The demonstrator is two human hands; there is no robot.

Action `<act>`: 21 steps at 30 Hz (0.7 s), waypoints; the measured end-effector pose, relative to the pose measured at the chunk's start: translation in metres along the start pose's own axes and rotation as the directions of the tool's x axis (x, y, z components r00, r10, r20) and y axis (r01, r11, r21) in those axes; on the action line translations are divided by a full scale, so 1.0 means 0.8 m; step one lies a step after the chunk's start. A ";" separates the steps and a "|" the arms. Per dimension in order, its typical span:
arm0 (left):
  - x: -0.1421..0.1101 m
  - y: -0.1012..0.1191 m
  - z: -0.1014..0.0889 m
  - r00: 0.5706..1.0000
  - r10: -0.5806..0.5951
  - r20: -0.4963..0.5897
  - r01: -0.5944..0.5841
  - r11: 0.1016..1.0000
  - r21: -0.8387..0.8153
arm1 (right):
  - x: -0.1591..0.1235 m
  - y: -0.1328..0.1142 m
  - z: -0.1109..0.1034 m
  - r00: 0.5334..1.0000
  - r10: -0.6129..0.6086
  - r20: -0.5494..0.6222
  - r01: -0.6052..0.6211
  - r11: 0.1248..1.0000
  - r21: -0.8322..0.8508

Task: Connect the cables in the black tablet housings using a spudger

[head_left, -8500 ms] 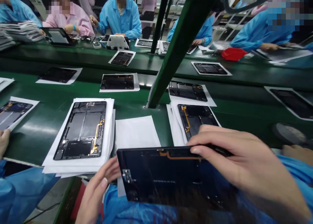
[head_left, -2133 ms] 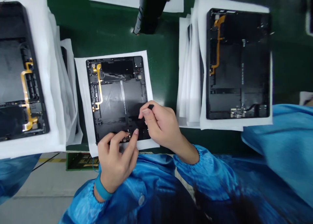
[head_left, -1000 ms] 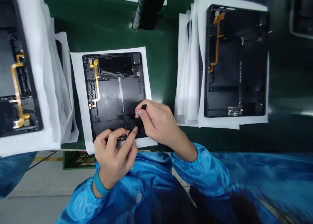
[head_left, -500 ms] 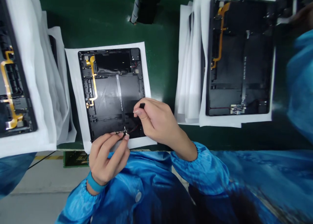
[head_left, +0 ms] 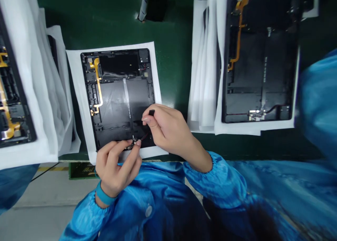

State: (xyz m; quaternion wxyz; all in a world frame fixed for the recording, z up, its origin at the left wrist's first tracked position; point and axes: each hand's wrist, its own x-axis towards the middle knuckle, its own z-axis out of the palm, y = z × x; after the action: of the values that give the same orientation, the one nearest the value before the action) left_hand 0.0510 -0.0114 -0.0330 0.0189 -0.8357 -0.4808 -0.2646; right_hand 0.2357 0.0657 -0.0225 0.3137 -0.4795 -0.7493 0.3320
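A black tablet housing (head_left: 113, 99) lies open side up on a white foam sheet (head_left: 74, 69). A yellow flex cable (head_left: 99, 90) runs down its left side, and a grey ribbon cable (head_left: 126, 93) down its middle. At the near edge, the thumb and fingertips of my left hand (head_left: 116, 165) are closed about a small circuit board (head_left: 131, 145), partly hiding it. A thin dark wire (head_left: 144, 136) leads right from there. My right hand (head_left: 170, 128) is closed on a slim black tool (head_left: 151, 112); only its upper end shows, its tip being hidden.
On the right, another tablet housing (head_left: 247, 79) tops a stack of foam sheets (head_left: 201, 76). More foam-wrapped housings (head_left: 44, 93) are stacked at left. A dark post (head_left: 158, 6) rises at the back of the green table (head_left: 105, 23). A person's blue sleeve (head_left: 319, 104) is at right.
My left thumb has shifted slightly right along the near edge, onto the wire's end. My right hand barely moves. The neighbour's arm at right has changed position, and the view has shifted slightly.
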 end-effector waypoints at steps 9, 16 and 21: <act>-0.005 0.002 0.004 0.999 -0.021 0.034 0.020 0.999 0.027 | 0.000 0.000 0.000 1.000 0.007 -0.001 -0.007 1.000 0.015; 0.000 0.006 0.002 0.995 -0.076 0.061 0.078 0.996 -0.030 | 0.000 0.000 0.000 1.000 0.006 -0.006 -0.006 1.000 0.023; 0.001 0.009 0.001 0.986 -0.131 0.098 0.137 0.989 -0.062 | -0.001 -0.001 0.001 1.000 0.000 -0.017 0.000 1.000 0.016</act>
State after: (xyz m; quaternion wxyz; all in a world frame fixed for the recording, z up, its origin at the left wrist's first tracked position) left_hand 0.0575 -0.0141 -0.0320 -0.0503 -0.8131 -0.5270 -0.2420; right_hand 0.2352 0.0647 -0.0225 0.3239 -0.4798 -0.7439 0.3338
